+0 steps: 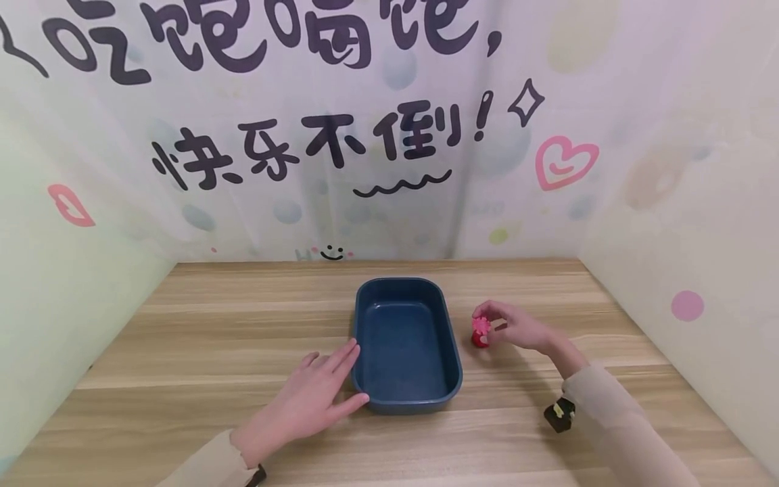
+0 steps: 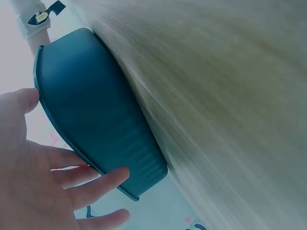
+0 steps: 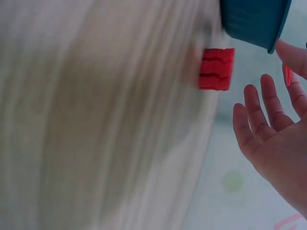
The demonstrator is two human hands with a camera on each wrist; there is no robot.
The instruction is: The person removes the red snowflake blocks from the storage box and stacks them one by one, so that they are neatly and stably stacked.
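A deep blue rectangular tray (image 1: 404,404) sits in the middle of the table. My left hand (image 1: 310,396) rests at its left side with fingers spread. The thumb and fingertips are right at the rim, also seen against the tray's outer wall (image 2: 86,91) in the left wrist view. To the tray's right, my right hand (image 1: 517,328) pinches a thin, flat red piece (image 3: 288,75) between thumb and finger, its other fingers loosely extended. From above, a pinkish scalloped shape (image 1: 481,326) shows at those fingertips. Beneath, a red ridged block (image 3: 217,69) stands on the table.
The wood-grained table (image 1: 243,297) is bounded by a back wall with printed lettering and by pale walls on the left and right. A dark strap piece (image 1: 560,414) hangs at the right sleeve (image 1: 615,412).
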